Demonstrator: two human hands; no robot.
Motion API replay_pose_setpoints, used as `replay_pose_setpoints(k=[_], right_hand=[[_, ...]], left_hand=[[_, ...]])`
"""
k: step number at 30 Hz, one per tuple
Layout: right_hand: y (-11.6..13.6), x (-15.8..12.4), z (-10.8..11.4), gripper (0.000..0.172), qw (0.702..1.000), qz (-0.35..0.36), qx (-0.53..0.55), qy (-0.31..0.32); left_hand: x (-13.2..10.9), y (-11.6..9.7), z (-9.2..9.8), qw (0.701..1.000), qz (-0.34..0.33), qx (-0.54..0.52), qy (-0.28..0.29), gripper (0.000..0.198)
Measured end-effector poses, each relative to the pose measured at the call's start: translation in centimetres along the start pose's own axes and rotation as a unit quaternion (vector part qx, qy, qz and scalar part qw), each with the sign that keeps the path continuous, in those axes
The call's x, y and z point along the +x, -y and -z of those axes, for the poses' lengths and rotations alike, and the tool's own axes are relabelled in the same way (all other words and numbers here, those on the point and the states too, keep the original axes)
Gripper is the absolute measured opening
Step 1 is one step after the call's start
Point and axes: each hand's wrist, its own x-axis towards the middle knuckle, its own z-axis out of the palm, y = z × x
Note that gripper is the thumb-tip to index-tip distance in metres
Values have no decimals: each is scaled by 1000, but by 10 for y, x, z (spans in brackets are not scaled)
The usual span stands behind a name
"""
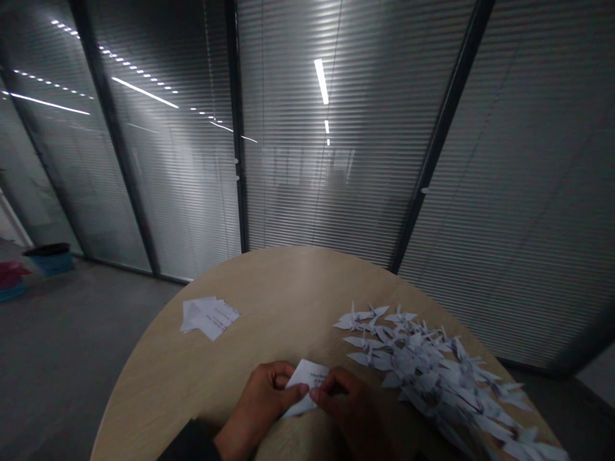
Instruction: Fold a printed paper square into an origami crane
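Note:
A small white sheet of paper (307, 378) with printed lines lies at the near edge of the round wooden table (283, 288). My left hand (262, 400) pinches its left side, fingers curled over the paper. My right hand (350, 403) pinches its right side, thumb and fingers pressed on a fold. The lower part of the paper is hidden between my hands.
A heap of several folded white paper cranes (427, 371) spreads across the table's right side. A small stack of flat paper sheets (209, 317) lies at the left. Glass walls with blinds stand behind. A blue bin (50, 256) sits on the floor far left.

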Motion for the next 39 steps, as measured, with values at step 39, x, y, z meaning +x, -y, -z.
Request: replay_pose_setpoints(k=[39], right_hand=[[-6, 10, 11, 24, 998, 8, 39, -49]], left_hand=[[-3, 2, 1, 992, -117, 43, 13, 45]])
